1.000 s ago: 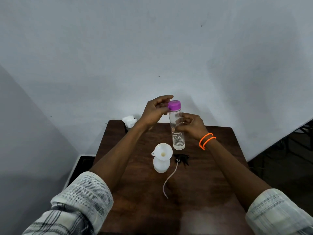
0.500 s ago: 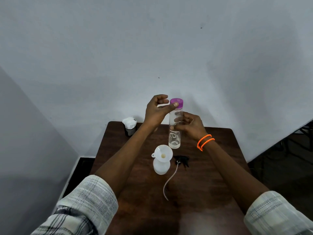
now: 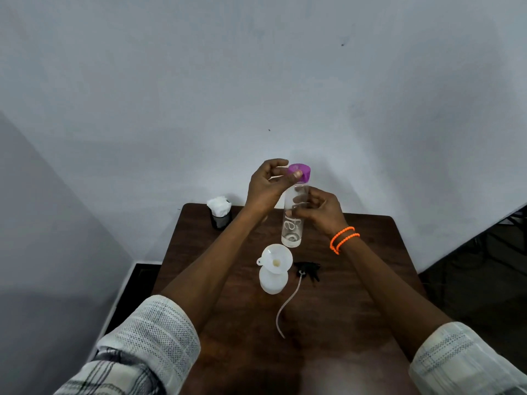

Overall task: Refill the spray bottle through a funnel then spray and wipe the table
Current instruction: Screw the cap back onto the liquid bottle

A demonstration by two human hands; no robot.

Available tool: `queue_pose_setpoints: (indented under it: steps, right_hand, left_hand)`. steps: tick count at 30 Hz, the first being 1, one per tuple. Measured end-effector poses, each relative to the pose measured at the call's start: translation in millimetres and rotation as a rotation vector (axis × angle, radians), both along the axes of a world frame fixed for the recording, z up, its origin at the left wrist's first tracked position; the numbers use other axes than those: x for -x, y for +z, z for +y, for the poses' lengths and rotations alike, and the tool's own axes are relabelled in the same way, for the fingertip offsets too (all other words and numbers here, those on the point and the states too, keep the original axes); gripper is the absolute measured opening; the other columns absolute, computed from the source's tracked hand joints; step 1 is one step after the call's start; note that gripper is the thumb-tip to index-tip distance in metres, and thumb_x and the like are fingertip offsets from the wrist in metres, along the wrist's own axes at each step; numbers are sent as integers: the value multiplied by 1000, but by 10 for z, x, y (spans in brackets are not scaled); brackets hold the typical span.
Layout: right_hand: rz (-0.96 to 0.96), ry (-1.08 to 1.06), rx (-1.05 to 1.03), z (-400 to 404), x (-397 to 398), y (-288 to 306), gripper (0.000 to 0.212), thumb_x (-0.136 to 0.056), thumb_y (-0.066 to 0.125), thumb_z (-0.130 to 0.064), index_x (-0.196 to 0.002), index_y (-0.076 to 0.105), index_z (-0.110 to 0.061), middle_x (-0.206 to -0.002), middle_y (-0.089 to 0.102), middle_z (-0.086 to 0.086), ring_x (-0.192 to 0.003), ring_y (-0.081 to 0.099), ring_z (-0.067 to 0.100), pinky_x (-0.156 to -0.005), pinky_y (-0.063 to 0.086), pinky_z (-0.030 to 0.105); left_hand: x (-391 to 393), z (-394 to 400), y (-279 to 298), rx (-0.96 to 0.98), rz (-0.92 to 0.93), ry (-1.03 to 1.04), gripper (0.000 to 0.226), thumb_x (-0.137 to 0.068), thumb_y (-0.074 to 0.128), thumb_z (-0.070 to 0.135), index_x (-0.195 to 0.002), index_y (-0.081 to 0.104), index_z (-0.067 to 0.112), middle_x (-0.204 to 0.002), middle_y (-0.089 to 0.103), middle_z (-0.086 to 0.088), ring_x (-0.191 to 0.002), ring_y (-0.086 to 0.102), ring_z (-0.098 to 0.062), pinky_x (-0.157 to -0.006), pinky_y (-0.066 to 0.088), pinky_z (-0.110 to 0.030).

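Both of my hands are working on a clear water bottle point(image 3: 292, 223) that I am holding upright above the far half of the brown table point(image 3: 365, 280). My right hand point(image 3: 320, 210) is wrapping around the middle of the bottle, fingers curled across its front, gripping it firmly. My left hand point(image 3: 266, 186) is pinching the purple cap point(image 3: 301, 172) at the top, with my thumb pressing against its near side and my other fingers curling behind it; the cap is sitting on the bottle's neck, and I cannot tell whether it is loosened. Two orange bands point(image 3: 343, 239) are circling my right wrist.

Just below the bottle, nearer to me, the white spray bottle point(image 3: 273, 280) is standing on the table with the white funnel point(image 3: 276, 258) sitting in its open neck. Just to its right, the black spray head point(image 3: 309, 270) is lying on its side, and its pale tube point(image 3: 288, 306) is trailing toward me across the wood.

At the far left corner of the table, a small dark cup point(image 3: 220, 219) is holding a wad of white tissue point(image 3: 219, 205), well apart from the bottles. My pale checked sleeves point(image 3: 154, 332) are showing, pushed up both forearms.
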State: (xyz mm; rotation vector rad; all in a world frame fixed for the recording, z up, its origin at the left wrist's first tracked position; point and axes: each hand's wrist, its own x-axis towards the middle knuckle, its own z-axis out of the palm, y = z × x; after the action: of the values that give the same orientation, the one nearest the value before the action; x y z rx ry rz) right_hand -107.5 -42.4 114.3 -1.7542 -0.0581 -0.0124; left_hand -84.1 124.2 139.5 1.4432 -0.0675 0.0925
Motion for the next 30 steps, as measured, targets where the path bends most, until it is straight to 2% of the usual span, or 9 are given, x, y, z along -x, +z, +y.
queue_pose_setpoints:
  steps: [2, 4, 7, 11, 15, 19, 24, 27, 30]
  right_hand:
    - [-1, -5, -15, -4, 2, -3, 48, -51, 92, -26, -96, 77, -26, -98, 74, 15, -92, 74, 33, -90, 60, 53]
    - [-2, -4, -20, 5, 0, -8, 48, -52, 91, -25, -97, 77, -27, -99, 74, 15, -94, 74, 34, -90, 60, 53]
    - [-4, -5, -15, 21, -15, 4, 50, -52, 91, -25, -99, 77, -28, -100, 75, 13, -95, 74, 32, -89, 60, 51]
    - [0, 0, -16, 7, -42, -3, 50, -55, 91, -17, -103, 76, -24, -100, 75, 13, -95, 74, 32, -89, 60, 51]
    - [-6, 15, 26, -5, -75, -38, 49, -60, 91, -10, -105, 76, -22, -100, 76, 9, -95, 75, 29, -90, 60, 51]
    - [-18, 24, 69, 1, -97, -75, 51, -62, 90, -8, -109, 75, -19, -99, 76, 7, -94, 75, 26, -89, 60, 50]
    - [-32, 23, 100, 35, -150, -85, 59, -51, 91, -24, -107, 75, -18, -99, 76, 6, -90, 75, 24, -88, 61, 47]
    - [-47, 20, 98, 71, -184, -81, 55, -50, 91, -20, -103, 75, -15, -96, 77, 7, -91, 75, 24, -90, 60, 47]
    - [-43, 22, 102, 85, -218, -88, 48, -55, 91, -19, -99, 75, -13, -97, 78, 6, -93, 75, 25, -91, 60, 49]
  left_hand:
    - [-27, 11, -15, 34, 1, 0, 23, -88, 78, 27, -107, 73, 15, -97, 76, -1, -94, 71, -18, -99, 57, -48]
    - [-31, -6, -22, 93, 26, -21, 23, -98, 68, 25, -110, 75, 7, -107, 77, -10, -100, 71, -20, -103, 54, -51]
    - [-8, -30, -7, 95, 38, -56, 34, -100, 65, 36, -113, 77, 7, -110, 77, -7, -104, 71, -18, -105, 53, -45]
    - [-22, -24, -23, 22, -30, -76, 28, -96, 71, 26, -118, 75, 7, -114, 77, -4, -111, 71, -19, -102, 55, -35]
    - [-124, 7, -102, 53, 33, -2, 23, -102, 63, 20, -117, 71, 4, -110, 75, -10, -101, 71, -20, -99, 57, -44]
    - [-194, 12, -142, 17, 70, 26, 14, -103, 58, 11, -103, 71, 11, -103, 74, -9, -96, 70, -20, -99, 56, -52]
    - [-151, -21, -46, 24, 81, -26, 47, -104, 49, 51, -100, 79, 15, -101, 78, -9, -102, 73, -25, -98, 57, -40]
    - [-136, -50, 4, -23, 58, -93, 47, -88, 65, 63, -102, 78, 20, -99, 78, -1, -93, 72, -15, -88, 57, -33]
    - [-164, -56, -12, -117, 17, -93, 46, -73, 86, 50, -108, 72, 24, -103, 76, 6, -95, 72, -11, -83, 56, -26]
